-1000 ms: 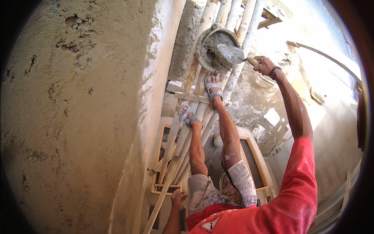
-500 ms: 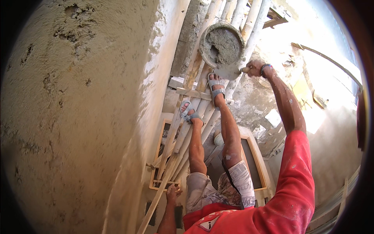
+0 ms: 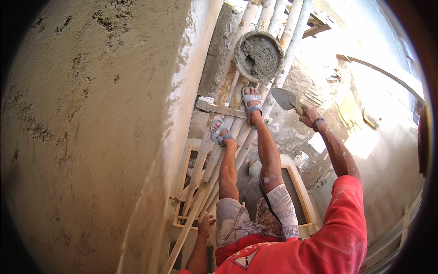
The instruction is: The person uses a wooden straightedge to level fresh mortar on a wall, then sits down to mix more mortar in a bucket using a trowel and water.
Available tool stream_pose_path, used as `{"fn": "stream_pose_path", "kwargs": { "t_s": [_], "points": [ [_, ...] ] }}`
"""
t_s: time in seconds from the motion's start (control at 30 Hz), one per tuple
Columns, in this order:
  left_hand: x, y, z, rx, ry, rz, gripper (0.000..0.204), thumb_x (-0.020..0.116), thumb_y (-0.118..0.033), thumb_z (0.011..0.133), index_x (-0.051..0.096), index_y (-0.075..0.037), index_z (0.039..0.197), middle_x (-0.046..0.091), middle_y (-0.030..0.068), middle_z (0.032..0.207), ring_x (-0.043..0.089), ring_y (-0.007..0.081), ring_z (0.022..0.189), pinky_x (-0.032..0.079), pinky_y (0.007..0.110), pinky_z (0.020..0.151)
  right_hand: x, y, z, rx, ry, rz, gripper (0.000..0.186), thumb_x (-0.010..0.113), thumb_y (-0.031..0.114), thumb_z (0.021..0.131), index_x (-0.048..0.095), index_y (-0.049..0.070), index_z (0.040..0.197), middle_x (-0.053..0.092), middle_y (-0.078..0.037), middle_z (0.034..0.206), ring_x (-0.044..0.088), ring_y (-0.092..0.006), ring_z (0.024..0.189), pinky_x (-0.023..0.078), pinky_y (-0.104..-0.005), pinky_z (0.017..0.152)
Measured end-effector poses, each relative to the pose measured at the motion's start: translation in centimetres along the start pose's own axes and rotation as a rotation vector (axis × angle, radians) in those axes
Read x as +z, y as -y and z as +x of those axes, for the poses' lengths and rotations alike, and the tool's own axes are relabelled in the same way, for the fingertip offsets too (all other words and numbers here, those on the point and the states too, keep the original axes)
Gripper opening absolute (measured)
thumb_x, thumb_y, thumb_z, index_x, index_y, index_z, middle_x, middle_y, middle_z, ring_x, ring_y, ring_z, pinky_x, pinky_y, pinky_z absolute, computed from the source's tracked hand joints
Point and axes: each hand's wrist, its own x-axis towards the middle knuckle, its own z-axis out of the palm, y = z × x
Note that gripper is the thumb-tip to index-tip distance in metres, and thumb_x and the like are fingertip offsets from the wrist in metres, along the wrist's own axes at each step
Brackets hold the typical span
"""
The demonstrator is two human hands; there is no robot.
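Observation:
My right hand (image 3: 310,117) is closed on the handle of a pointed trowel (image 3: 284,98), whose blade carries grey mortar, right of my sandalled right foot (image 3: 253,105). Above that foot a round bucket (image 3: 258,55) of wet mortar rests on the bamboo poles (image 3: 292,34). My left hand (image 3: 205,223) hangs low beside my left thigh, near a slanting wooden strip (image 3: 194,217), with its fingers loosely bent apart and nothing visible in them. Both my feet stand on the poles, the left foot (image 3: 220,131) lower than the right.
A rough plastered wall (image 3: 82,137) fills the left side. A wooden crosspiece (image 3: 214,108) lies across the poles. Below are two wood-framed openings (image 3: 296,196), rubble on the ground (image 3: 319,141), a long curved board (image 3: 383,73) at the right and stacked lengths of material (image 3: 401,228) at lower right.
My right hand has drawn the trowel out of the bucket and down to the right, past the bucket's rim. My left hand has shifted only slightly.

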Motion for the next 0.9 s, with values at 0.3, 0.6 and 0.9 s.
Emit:
{"fn": "stream_pose_path", "kwargs": {
  "t_s": [0.3, 0.6, 0.9],
  "points": [
    [-4.0, -5.7, 6.5, 0.116, -0.031, 0.142, 0.038, 0.048, -0.025, 0.093, 0.044, -0.003, 0.125, 0.059, 0.0106, 0.100, 0.062, 0.0197, 0.079, 0.052, 0.032, 0.067, 13.8, -1.6, -1.7, 0.235, -0.131, 0.286, 0.041, 0.056, 0.028, 0.075, 0.053, 0.001, 0.105, 0.061, -0.027, 0.097, 0.057, -0.0428, 0.095, 0.045, -0.0474, 0.082],
    [13.2, -26.4, 15.3, 0.704, 0.184, 0.574, 0.044, 0.053, -0.023, 0.091, 0.043, -0.001, 0.129, 0.057, 0.0120, 0.113, 0.058, 0.0195, 0.094, 0.047, 0.033, 0.084, 20.8, -1.3, 8.8, 0.302, -0.351, 0.560, 0.047, 0.058, 0.033, 0.075, 0.052, 0.007, 0.113, 0.060, -0.025, 0.102, 0.057, -0.0421, 0.096, 0.046, -0.0464, 0.083],
    [31.2, -26.4, 14.1, 0.729, 0.496, 0.690, 0.044, 0.052, -0.023, 0.093, 0.042, 0.000, 0.129, 0.057, 0.0142, 0.114, 0.059, 0.0181, 0.093, 0.048, 0.031, 0.083, 23.7, -0.9, 16.6, 0.249, -0.582, 0.586, 0.053, 0.058, 0.036, 0.077, 0.052, 0.008, 0.122, 0.060, -0.025, 0.105, 0.057, -0.0412, 0.099, 0.046, -0.0439, 0.089]
  ]
}}
